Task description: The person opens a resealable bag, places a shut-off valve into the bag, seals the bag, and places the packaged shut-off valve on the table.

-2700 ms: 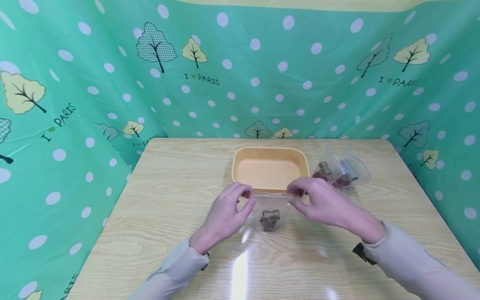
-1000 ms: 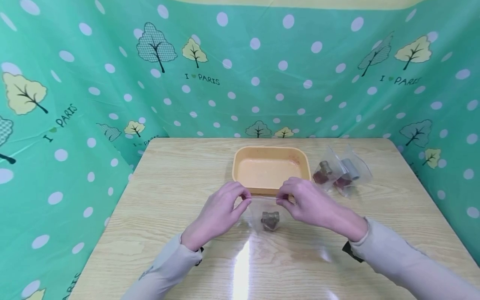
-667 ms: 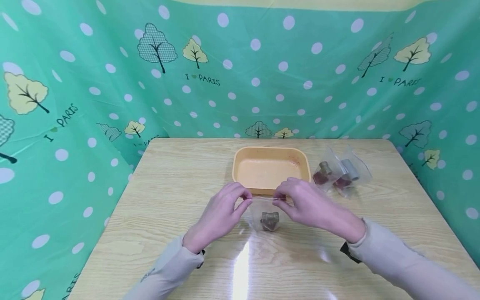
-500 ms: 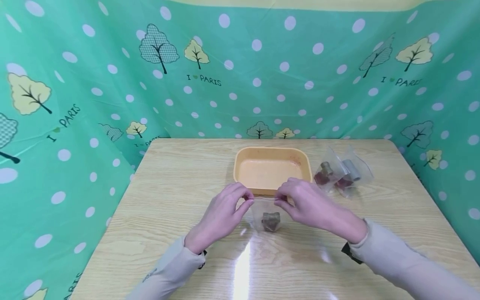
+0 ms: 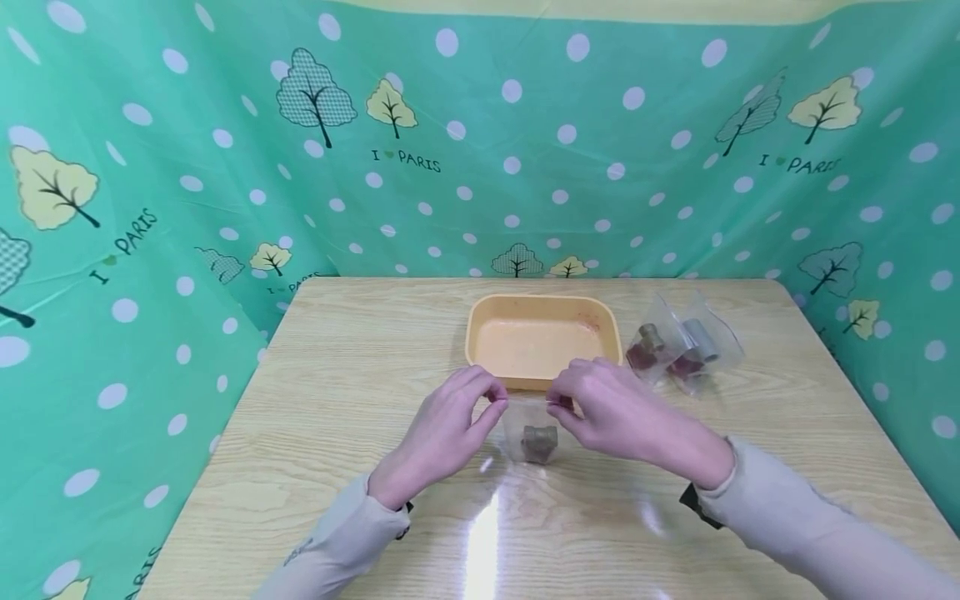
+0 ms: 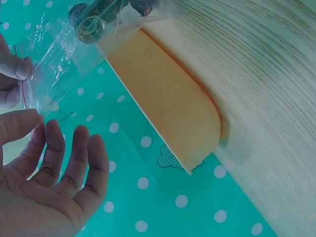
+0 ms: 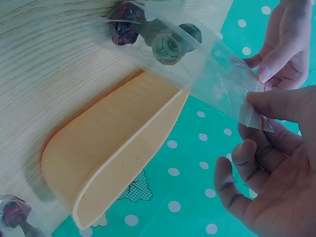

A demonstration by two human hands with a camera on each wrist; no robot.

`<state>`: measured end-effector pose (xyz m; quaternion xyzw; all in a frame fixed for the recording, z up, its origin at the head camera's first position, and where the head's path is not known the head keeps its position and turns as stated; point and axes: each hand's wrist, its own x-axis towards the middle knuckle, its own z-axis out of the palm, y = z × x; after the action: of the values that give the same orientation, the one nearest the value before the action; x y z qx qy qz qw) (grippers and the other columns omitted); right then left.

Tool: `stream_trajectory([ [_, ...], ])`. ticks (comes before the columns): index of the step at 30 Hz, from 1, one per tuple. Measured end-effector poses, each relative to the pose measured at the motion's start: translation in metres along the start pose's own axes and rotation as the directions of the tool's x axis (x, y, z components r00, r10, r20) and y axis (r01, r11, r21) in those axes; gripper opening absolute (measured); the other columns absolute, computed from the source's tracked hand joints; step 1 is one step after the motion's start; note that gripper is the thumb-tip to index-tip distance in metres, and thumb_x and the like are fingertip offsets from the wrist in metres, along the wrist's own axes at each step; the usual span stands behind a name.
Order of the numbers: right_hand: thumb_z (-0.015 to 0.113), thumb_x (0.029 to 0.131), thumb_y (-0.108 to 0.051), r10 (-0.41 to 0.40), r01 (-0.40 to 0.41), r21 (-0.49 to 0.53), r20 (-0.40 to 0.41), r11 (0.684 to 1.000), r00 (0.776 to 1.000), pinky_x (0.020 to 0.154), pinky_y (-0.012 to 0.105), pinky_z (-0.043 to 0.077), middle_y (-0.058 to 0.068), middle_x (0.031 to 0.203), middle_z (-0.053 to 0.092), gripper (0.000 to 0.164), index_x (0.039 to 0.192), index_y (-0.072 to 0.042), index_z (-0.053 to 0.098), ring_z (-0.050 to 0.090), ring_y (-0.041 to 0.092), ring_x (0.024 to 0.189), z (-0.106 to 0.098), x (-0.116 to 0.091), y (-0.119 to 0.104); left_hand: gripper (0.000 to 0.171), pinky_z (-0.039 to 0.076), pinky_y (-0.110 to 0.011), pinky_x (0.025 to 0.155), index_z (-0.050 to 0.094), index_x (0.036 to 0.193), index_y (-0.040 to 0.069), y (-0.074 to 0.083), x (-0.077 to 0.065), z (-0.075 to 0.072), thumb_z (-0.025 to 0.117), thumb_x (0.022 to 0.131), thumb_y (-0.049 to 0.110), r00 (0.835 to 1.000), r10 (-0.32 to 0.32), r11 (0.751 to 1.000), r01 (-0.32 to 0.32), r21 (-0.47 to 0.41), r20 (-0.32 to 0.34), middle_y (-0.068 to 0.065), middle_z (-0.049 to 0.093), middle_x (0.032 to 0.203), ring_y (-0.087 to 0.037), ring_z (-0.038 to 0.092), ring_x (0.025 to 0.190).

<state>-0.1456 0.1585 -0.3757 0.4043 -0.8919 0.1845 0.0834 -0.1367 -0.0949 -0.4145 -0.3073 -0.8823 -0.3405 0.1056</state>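
A clear zip bag [image 7: 210,81] with a red line along its mouth hangs between my two hands, close over the table. Inside it sits a threaded metal valve [image 7: 167,48] with a dark red knob. My left hand [image 5: 446,433] pinches one end of the bag's top edge between thumb and index finger, its other fingers loosely spread. Thumb and fingers of my right hand [image 5: 618,412] pinch the same edge towards the other end. Only a short stretch of the mouth shows between the two hands in the head view.
Just behind the hands stands a shallow orange plastic tub [image 5: 480,377]. To its right lie two more clear bags, one with a valve [image 5: 649,337] and one with a grey cylinder [image 5: 701,339] and a dark red part. A polka-dot curtain [image 5: 420,83] surrounds the wooden table [image 5: 337,358].
Since the oldest frame, my right hand has shifted left along the bag's top edge, closer to my left hand. The left hand has stayed nearly in place.
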Motion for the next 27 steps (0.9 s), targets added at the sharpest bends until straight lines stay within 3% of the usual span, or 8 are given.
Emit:
stream_trajectory([
  [5,0.081,0.087,-0.010,-0.007,0.007,-0.022,0.001,1.000,1.000,0.071,0.033,0.046,-0.015,0.076,0.063,0.010,0.083,-0.017,0.075,0.049,0.006,0.070,-0.001,-0.001,-0.003,0.003,0.054,-0.032,0.079,0.071,0.102,0.013,0.000,-0.001,-0.001,0.068,0.102,0.013,1.000,-0.005,1.000,0.005,-0.010,0.002,0.006,0.066,0.100,-0.012,0.061,0.096],
  [11,0.083,0.085,-0.012,-0.003,0.001,-0.042,-0.042,0.999,0.999,0.086,0.041,0.043,-0.019,0.074,0.061,0.012,0.081,-0.020,0.075,0.045,0.007,0.072,0.000,-0.002,-0.006,0.003,0.055,-0.033,0.081,0.071,0.102,0.013,0.000,-0.001,0.000,0.068,0.101,0.011,1.000,-0.009,1.000,0.009,-0.016,-0.002,0.006,0.066,0.101,-0.013,0.063,0.097],
  [22,0.083,0.082,-0.005,0.068,-0.064,0.045,-0.082,0.997,0.994,0.091,0.053,0.037,-0.021,0.075,0.062,0.016,0.081,-0.019,0.076,0.048,0.006,0.076,-0.002,-0.009,-0.007,0.006,0.055,-0.034,0.085,0.069,0.106,0.015,0.000,-0.001,0.001,0.070,0.100,0.012,0.998,-0.036,0.999,0.034,-0.042,-0.057,0.006,0.067,0.102,-0.011,0.063,0.099],
  [27,0.081,0.081,0.000,0.111,-0.101,0.078,-0.125,0.992,0.986,0.092,0.058,0.033,-0.023,0.072,0.059,0.021,0.079,-0.020,0.074,0.048,0.005,0.075,-0.004,-0.012,-0.007,0.004,0.054,-0.034,0.086,0.070,0.103,0.015,-0.001,-0.004,0.000,0.066,0.103,0.016,0.997,-0.063,0.997,0.061,-0.044,-0.038,0.007,0.067,0.102,-0.011,0.062,0.100],
])
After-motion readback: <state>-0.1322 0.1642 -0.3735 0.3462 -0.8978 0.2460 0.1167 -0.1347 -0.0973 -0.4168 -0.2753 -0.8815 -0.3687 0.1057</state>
